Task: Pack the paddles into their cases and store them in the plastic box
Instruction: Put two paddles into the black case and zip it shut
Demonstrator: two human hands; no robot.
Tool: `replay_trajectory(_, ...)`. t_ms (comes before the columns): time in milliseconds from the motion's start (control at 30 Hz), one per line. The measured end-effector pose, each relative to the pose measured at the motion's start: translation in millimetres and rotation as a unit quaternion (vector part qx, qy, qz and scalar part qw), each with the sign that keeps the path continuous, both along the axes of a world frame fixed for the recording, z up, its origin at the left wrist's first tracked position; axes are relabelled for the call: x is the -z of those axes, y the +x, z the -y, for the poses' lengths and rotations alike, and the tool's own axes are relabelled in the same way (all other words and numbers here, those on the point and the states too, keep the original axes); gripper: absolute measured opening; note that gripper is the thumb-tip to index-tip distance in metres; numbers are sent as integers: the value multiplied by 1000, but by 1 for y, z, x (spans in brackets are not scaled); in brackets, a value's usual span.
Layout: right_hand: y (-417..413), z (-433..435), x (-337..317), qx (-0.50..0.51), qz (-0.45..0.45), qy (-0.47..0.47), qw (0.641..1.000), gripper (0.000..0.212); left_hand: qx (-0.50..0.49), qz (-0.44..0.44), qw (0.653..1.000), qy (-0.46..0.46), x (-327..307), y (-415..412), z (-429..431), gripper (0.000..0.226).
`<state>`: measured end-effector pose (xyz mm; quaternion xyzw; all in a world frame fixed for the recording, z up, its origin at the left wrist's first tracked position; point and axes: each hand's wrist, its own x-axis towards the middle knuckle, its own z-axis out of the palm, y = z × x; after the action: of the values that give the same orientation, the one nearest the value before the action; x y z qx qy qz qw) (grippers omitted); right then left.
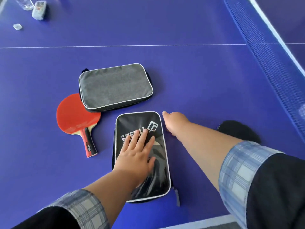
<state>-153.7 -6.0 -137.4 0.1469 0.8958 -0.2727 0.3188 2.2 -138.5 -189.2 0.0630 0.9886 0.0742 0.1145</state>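
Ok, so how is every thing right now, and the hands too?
black case: lying flat, under the left hand; zip not clear.
gray case: lying flat, looks zipped shut, untouched.
red paddle: out of its case, lying flat against the gray case.
dark round thing: maybe the other paddle, partly hidden.
left hand: fingers straight, pressing on the black case.
right hand: at the black case's right edge, fingers hidden.

A black case (160,176), white-piped with a white logo, is lying flat and lengthwise at the table's (198,80) 6 o'clock. A grey case (115,87) is lying closed at its 11 o'clock. A red paddle (77,116) is resting at 9 o'clock, handle pointing toward 5, blade touching the grey case. A dark paddle blade (239,131) is showing at 3 o'clock, partly hidden.
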Motion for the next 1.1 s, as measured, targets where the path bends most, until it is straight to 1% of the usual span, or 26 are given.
replay_trajectory(67, -16, 15, 7, 27, 62, -20, 998, 55, 3, -16, 1000, 2, -2, 0, -1, 63)
replay_trajectory(100, -20, 21, 8, 46, 85, -35, 995, 54, 3, -22, 1000, 7, -2, 0, -1, 62)
replay_trajectory(267, -39, 24, 10, 75, 188, -80, 976, 28, 8, -13, 1000, 27, -3, -1, 2, 65)
replay_trajectory(367, -49, 24, 10, 68, 215, -93, 970, 17, 11, -14, 999, 39, -1, 0, 4, 65)
replay_trajectory(500, -60, 25, 4, -17, 226, -30, 973, 17, 12, -20, 998, 52, 2, 1, 5, 64)
replay_trajectory(633, -66, 21, -3, -68, 250, 61, 964, 17, 11, -24, 997, 72, 2, 1, 5, 63)
replay_trajectory(700, -67, 20, -4, -64, 233, 75, 967, 18, 12, -23, 996, 81, 1, 1, 6, 63)
replay_trajectory(800, -69, 27, -3, -65, 160, 76, 982, 21, 18, -21, 996, 84, 1, 1, 7, 65)
replay_trajectory(867, -71, 40, -2, -97, 106, 99, 985, 20, 19, -21, 996, 89, 2, 1, 7, 66)
replay_trajectory(900, -72, 48, -3, -129, 86, 112, 981, 19, 17, -23, 995, 93, 3, 1, 7, 66)
replay_trajectory(933, -73, 56, -3, -180, 64, 127, 973, 19, 15, -25, 995, 97, 3, 2, 7, 66)
replay_trajectory(1000, -74, 72, -2, -294, 14, 148, 944, 23, 13, -24, 994, 104, 3, 2, 7, 66)
replay_trajectory(1033, -72, 79, -2, -332, -10, 154, 930, 26, 12, -24, 994, 107, 3, 1, 7, 66)
replay_trajectory(1100, -68, 91, 0, -370, -51, 152, 915, 30, 11, -26, 994, 108, 3, 1, 7, 66)
